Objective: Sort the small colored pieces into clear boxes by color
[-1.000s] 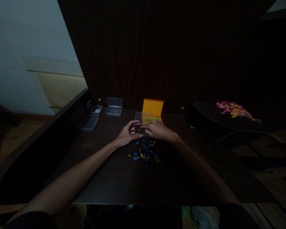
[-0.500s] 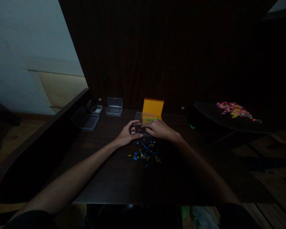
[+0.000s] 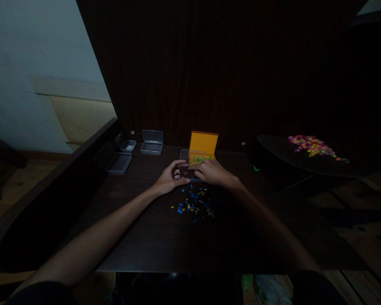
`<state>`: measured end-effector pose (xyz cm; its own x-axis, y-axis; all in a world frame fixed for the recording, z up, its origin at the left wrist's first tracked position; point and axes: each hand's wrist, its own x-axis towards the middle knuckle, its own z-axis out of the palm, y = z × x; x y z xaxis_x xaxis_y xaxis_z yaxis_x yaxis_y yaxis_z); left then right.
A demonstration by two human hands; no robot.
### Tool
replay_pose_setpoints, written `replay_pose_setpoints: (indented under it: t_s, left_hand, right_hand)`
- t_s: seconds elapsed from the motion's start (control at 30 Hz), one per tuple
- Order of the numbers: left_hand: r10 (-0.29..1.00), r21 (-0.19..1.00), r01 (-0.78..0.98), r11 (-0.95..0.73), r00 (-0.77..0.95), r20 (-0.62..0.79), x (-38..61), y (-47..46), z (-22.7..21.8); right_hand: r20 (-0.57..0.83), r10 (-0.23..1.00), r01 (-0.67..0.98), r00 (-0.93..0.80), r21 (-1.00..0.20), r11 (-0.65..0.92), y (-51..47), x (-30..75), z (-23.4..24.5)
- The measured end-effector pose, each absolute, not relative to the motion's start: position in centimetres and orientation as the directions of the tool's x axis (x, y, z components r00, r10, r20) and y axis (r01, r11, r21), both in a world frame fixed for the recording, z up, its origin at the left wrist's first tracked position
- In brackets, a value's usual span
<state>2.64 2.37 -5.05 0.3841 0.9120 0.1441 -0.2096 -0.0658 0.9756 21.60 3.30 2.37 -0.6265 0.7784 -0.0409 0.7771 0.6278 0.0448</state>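
A small clear plastic box (image 3: 186, 170) with its lid up rests on the dark table (image 3: 152, 237). My left hand (image 3: 169, 178) grips its left side with curled fingers. My right hand (image 3: 210, 173) lies over its right part, fingers bent onto the box. Whether the right fingers pinch a piece is hidden. Just in front of my hands, several tiny blue and yellow pieces (image 3: 195, 204) lie scattered. Behind the clear box stands an open orange box (image 3: 203, 147) holding green and yellow pieces.
Three clear plastic cases sit at the table's back left: an open one (image 3: 151, 141), a small one (image 3: 128, 145) and a flat one (image 3: 119, 162). A pile of pink and yellow pieces (image 3: 311, 145) lies on a dark side surface to the right. A dark wooden panel rises behind.
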Motion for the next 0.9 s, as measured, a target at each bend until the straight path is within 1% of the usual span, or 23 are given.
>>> replay_pose_setpoints:
  t_s: [0.1, 0.23, 0.4, 0.5, 0.6, 0.67, 0.7, 0.8, 0.83, 0.9]
  left_hand:
    - [0.915, 0.975, -0.215, -0.059, 0.379, 0.139, 2.7, 2.3, -5.0]
    - [0.915, 0.973, -0.227, -0.046, 0.381, 0.132, 2.7, 2.3, -5.0]
    - [0.916, 0.976, -0.208, -0.064, 0.376, 0.14, 2.7, 2.4, -5.1]
    - [0.911, 0.974, -0.21, -0.083, 0.381, 0.16, 2.7, 2.4, -5.2]
    - [0.909, 0.972, -0.221, -0.08, 0.384, 0.162, 2.7, 2.4, -5.2]
    - [0.911, 0.971, -0.228, -0.065, 0.385, 0.151, 2.7, 2.4, -5.2]
    - [0.91, 0.971, -0.231, -0.059, 0.387, 0.147, 2.7, 2.4, -5.1]
    - [0.908, 0.967, -0.248, -0.055, 0.391, 0.152, 2.6, 2.5, -5.1]
    - [0.909, 0.966, -0.253, -0.054, 0.389, 0.153, 2.6, 2.5, -5.1]
    - [0.912, 0.966, -0.255, -0.053, 0.381, 0.15, 2.5, 2.6, -5.1]
  right_hand:
    - [-0.045, 0.777, 0.777, -0.627, 0.034, 0.629, 3.2, 21.8, 2.7]
    - [-0.031, 0.791, 0.789, -0.611, 0.059, 0.611, 3.2, 22.0, 3.2]
    - [-0.072, 0.795, 0.79, -0.603, 0.085, 0.607, 3.3, 22.1, 3.0]
    - [-0.067, 0.781, 0.779, -0.621, 0.057, 0.624, 3.3, 22.1, 3.1]
    - [-0.023, 0.779, 0.778, -0.627, 0.019, 0.628, 2.8, 22.0, 3.7]
    - [0.01, 0.767, 0.766, -0.642, -0.027, 0.642, 2.0, 21.7, 4.5]
    - [0.026, 0.752, 0.75, -0.659, -0.059, 0.659, 1.5, 21.4, 4.8]
    - [0.032, 0.618, 0.605, -0.785, -0.171, 0.777, -0.4, 20.3, 5.3]
    - [0.013, 0.564, 0.551, -0.826, -0.194, 0.812, -0.9, 19.8, 5.2]
    - [-0.03, 0.505, 0.5, -0.862, -0.205, 0.841, -1.8, 18.9, 4.6]
